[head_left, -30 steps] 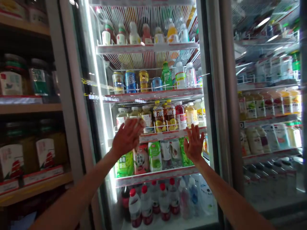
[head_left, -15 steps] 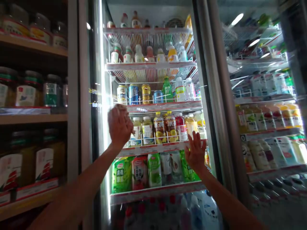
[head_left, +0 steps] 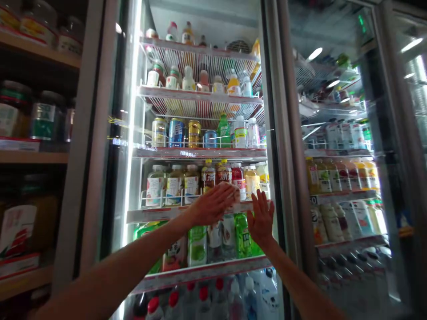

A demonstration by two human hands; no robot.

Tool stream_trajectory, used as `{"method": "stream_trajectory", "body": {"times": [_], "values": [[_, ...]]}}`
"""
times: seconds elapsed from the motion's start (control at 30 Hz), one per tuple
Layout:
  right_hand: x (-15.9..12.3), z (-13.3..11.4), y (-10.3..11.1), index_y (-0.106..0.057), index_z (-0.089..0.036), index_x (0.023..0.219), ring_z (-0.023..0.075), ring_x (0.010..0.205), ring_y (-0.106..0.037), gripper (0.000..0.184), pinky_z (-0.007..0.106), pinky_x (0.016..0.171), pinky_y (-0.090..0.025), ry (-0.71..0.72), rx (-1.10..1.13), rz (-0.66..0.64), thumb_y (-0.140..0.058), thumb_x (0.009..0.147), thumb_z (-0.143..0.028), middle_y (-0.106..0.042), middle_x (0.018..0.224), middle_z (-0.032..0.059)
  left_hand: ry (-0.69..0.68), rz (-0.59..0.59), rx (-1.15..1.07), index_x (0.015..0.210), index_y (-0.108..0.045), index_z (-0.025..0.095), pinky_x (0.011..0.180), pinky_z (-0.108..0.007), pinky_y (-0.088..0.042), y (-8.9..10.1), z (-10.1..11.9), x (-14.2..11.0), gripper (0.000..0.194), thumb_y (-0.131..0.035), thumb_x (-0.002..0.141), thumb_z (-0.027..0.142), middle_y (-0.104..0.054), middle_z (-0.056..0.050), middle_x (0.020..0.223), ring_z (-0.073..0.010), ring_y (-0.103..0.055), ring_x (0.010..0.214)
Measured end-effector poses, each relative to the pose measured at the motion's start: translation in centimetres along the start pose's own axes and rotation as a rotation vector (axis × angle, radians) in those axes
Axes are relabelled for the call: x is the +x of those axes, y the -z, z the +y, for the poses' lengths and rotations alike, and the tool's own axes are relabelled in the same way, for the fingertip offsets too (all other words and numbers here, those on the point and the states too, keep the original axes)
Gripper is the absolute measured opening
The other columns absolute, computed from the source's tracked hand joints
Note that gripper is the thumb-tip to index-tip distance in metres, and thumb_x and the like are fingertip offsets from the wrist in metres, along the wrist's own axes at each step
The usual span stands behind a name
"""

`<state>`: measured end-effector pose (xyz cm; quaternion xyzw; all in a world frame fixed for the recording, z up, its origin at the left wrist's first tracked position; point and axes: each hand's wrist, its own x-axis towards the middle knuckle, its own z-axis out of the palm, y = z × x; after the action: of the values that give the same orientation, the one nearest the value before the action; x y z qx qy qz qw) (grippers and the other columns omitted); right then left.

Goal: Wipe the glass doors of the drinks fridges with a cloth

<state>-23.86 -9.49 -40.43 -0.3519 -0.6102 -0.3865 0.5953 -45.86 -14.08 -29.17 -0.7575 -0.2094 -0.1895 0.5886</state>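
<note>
My left hand (head_left: 215,203) presses a pale, crumpled cloth (head_left: 236,194) to the glass door (head_left: 200,13) of a lit drinks fridge. Only the cloth's edge shows past the fingertips; the rest is hidden under the hand. Close by on the right, my right hand (head_left: 262,218) lies against the glass with its fingers stretched out and nothing in it. Behind the glass, at the height of both hands, stand bottles of iced tea (head_left: 209,174) and a red-labelled bottle (head_left: 238,178). Green drink packs (head_left: 242,235) are on the shelf below.
A metal door frame (head_left: 295,178) stands right of my hands, with another glass-fronted fridge of bottles (head_left: 343,175) beyond. To the left, wooden shelves (head_left: 33,157) hold jars (head_left: 46,115). Red-capped bottles (head_left: 173,298) fill the bottom of the lit fridge.
My left hand has swept the cloth rightward and slightly down across the glass, ending near my right hand. My right hand stays flat on the glass. The view has shifted a little.
</note>
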Motion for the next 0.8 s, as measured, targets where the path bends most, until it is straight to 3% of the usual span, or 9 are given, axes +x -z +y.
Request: {"method": "stream_trajectory", "body": {"times": [0.07,0.2,0.27,0.37,0.4,0.53,0.6,0.73,0.8], "values": [[0.2,1.2,0.8,-0.011,-0.022,0.145,0.0246,0.138,-0.022,0.062,0.052,0.109,-0.019,-0.011,-0.013,0.024,-0.036,0.089,-0.025,-0.03,0.147,0.0131,0.006,-0.012,0.002,0.137,-0.032,0.019,0.113,-0.042,-0.019,-0.2,-0.1,1.6,0.055,-0.042,0.085,0.033,-0.028,-0.007,0.147,-0.023,-0.017,0.139],[0.5,3.9,2.1,-0.013,-0.022,0.145,0.0253,0.137,-0.024,0.059,0.054,0.108,-0.021,-0.061,-0.044,0.054,-0.034,0.089,-0.025,-0.032,0.145,0.014,0.454,0.183,0.05,0.136,-0.032,0.01,0.112,-0.05,-0.016,-1.1,-1.6,6.2,0.057,-0.044,0.085,0.031,-0.023,-0.016,0.148,-0.03,-0.013,0.139],[0.4,5.1,2.8,-0.015,-0.022,0.144,0.0258,0.137,-0.025,0.058,0.054,0.107,-0.022,-0.091,-0.057,0.059,-0.034,0.089,-0.025,-0.032,0.146,0.0144,0.388,0.158,0.012,0.136,-0.031,0.009,0.113,-0.049,-0.016,-2.1,-0.2,8.2,0.059,-0.046,0.084,0.031,-0.023,-0.016,0.148,-0.0306,-0.013,0.138],[0.0,6.6,4.1,-0.019,-0.023,0.143,0.0257,0.136,-0.027,0.056,0.055,0.107,-0.021,-0.102,-0.064,0.062,-0.034,0.089,-0.024,-0.031,0.146,0.0139,-0.03,0.033,-0.08,0.137,-0.031,0.013,0.114,-0.043,-0.017,-3.6,3.2,10.9,0.058,-0.047,0.083,0.031,-0.029,-0.011,0.146,-0.0255,-0.019,0.138],[-0.2,7.0,4.5,-0.02,-0.023,0.143,0.0255,0.136,-0.027,0.056,0.054,0.108,-0.021,-0.102,-0.065,0.059,-0.034,0.089,-0.024,-0.03,0.146,0.0135,-0.087,0.02,-0.096,0.136,-0.032,0.014,0.114,-0.041,-0.018,-3.9,4.1,11.8,0.057,-0.046,0.084,0.03,-0.03,-0.01,0.146,-0.0241,-0.02,0.138],[-0.8,8.6,6.0,-0.024,-0.023,0.142,0.025,0.136,-0.027,0.054,0.054,0.108,-0.021,-0.126,-0.081,0.075,-0.034,0.089,-0.022,-0.031,0.146,0.0135,0.214,0.093,-0.08,0.136,-0.032,0.011,0.113,-0.047,-0.017,-5.3,6.9,14.5,0.056,-0.045,0.085,0.028,-0.024,-0.015,0.148,-0.0287,-0.015,0.138],[-1.4,9.2,6.5,-0.026,-0.023,0.141,0.0244,0.135,-0.029,0.053,0.054,0.107,-0.022,-0.155,-0.077,0.1,-0.034,0.089,-0.022,-0.033,0.145,0.0133,0.214,0.07,-0.077,0.138,-0.03,0.009,0.113,-0.048,-0.016,-6.5,10.0,13.9,0.061,-0.048,0.083,0.029,-0.022,-0.016,0.148,-0.0296,-0.013,0.138],[-3.0,9.6,7.4,-0.029,-0.023,0.14,0.024,0.135,-0.028,0.051,0.054,0.107,-0.023,-0.235,-0.048,0.111,-0.034,0.089,-0.023,-0.034,0.145,0.0126,-0.156,-0.073,-0.091,0.137,-0.032,0.008,0.115,-0.04,-0.017,-8.8,19.0,8.2,0.072,-0.057,0.074,0.034,-0.026,-0.013,0.147,-0.0247,-0.02,0.138],[-3.7,9.6,7.9,-0.03,-0.023,0.139,0.0242,0.136,-0.028,0.05,0.055,0.107,-0.021,-0.237,-0.039,0.093,-0.034,0.089,-0.023,-0.034,0.145,0.0123,-0.312,-0.096,-0.112,0.136,-0.035,0.012,0.115,-0.035,-0.02,-8.9,21.1,5.6,0.072,-0.058,0.072,0.035,-0.029,-0.008,0.147,-0.0218,-0.021,0.138]]}}
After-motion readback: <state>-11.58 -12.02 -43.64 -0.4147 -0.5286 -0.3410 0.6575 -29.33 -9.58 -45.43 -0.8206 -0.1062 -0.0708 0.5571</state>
